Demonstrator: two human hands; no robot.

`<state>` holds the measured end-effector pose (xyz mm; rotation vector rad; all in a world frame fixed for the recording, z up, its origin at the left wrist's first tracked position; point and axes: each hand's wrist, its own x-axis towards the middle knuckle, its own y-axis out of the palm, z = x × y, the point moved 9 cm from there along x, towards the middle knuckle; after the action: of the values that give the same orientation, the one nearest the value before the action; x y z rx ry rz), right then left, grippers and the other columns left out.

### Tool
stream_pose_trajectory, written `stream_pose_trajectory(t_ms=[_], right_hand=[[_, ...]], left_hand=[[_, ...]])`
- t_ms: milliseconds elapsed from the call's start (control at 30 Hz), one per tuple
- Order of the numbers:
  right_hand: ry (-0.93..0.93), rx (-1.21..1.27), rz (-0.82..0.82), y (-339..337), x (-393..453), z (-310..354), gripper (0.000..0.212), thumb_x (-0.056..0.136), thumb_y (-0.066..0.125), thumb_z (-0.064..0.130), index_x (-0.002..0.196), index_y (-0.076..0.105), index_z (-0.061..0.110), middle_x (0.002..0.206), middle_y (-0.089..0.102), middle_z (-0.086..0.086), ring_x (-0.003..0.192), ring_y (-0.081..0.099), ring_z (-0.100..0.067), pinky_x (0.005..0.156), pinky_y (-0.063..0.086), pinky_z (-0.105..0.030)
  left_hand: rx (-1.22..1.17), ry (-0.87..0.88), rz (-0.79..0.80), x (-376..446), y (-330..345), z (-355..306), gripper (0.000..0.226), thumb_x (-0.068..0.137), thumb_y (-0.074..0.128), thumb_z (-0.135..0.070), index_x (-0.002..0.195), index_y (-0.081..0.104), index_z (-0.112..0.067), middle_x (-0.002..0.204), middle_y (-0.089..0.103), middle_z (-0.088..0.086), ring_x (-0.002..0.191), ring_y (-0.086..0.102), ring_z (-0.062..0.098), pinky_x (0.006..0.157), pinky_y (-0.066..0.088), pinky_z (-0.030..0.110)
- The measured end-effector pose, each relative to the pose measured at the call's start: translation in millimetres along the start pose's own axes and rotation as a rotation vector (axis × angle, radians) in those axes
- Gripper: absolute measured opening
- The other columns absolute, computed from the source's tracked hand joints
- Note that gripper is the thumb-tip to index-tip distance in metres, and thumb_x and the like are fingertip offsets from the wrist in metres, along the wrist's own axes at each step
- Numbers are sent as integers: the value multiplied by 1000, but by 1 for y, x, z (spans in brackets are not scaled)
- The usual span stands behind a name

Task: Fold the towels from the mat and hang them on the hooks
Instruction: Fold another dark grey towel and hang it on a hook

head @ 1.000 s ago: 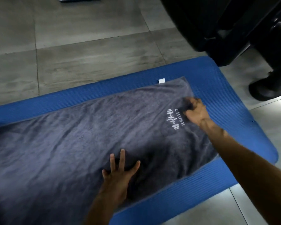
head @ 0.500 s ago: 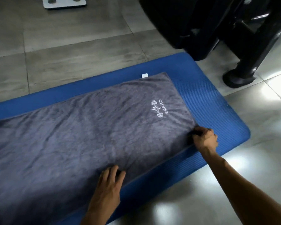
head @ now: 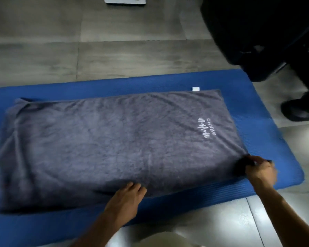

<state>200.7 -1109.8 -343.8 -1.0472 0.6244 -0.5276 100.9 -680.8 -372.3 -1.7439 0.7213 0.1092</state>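
Towel (head: 114,148) flat on mat (head: 268,132); right hand (head: 259,168) still pinching corner, left hand (head: 128,195) now gripping near edge.

Under my hands the grey towel (head: 114,145) is matt, nubby terry cloth; the blue mat (head: 268,139) is ribbed foam; the floor tiles (head: 221,223) shine glossy.

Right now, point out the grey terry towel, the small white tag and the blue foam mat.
grey terry towel (head: 105,148): head view, middle of its top layer.
small white tag (head: 195,88): head view, centre, at the towel's far edge.
blue foam mat (head: 268,150): head view, bare right end.
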Motion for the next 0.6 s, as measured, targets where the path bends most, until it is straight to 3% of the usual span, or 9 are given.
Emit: stream_pose_trajectory(t_ms=[67,133,200,300,367,467,600], right_hand=[[-108,-268,-66,-4,-16,19,31,85,64,24,114,66,15,127,44,-22,112,43,-44,94,38,-53],[-316,-306,-69,9,-37,50,46,76,64,36,115,64,12,128,44,-21,111,42,-46,91,35,-59],[-551,-286,-29,39,-67,93,50,68,64,32,113,66,9,125,49,-24,107,47,-49,88,39,-60],[-897,-175,100,97,-133,175,53,71,42,34,107,70,7,118,59,-24,102,56,-47,89,46,-54],[-1067,1,279,139,-186,232,46,76,42,29,103,70,4,114,60,-20,104,58,-37,97,44,-43],[-1165,116,500,192,-261,305,22,81,56,8,99,69,6,112,59,-12,99,62,-27,95,47,-33],[-1287,134,735,245,-361,389,27,80,62,-6,99,69,11,105,62,-5,85,61,-16,83,43,-11]], left_hand=[[-127,-18,-16,-6,-2,3,33,89,48,-21,122,48,-21,125,46,-3,118,45,19,89,42,33],[-220,-37,-120,-13,-11,13,17,87,48,-32,100,55,-23,108,55,-4,102,55,17,79,48,32],[-285,-112,-262,-26,-19,39,16,85,47,-37,87,55,-24,92,61,-6,83,61,15,66,53,31],[-302,-350,-452,-57,-34,99,18,81,43,-35,82,58,-24,80,64,-3,65,63,19,53,49,28],[-265,-523,-599,-91,-43,151,23,77,43,-32,82,63,-21,76,67,1,63,64,23,59,49,30],[-329,-794,-782,-157,-46,228,36,80,41,-33,94,62,-8,87,65,16,76,62,35,75,42,42],[-448,-1295,-898,-246,-27,298,52,79,42,-39,116,53,-5,111,54,18,97,50,39,84,41,48]])
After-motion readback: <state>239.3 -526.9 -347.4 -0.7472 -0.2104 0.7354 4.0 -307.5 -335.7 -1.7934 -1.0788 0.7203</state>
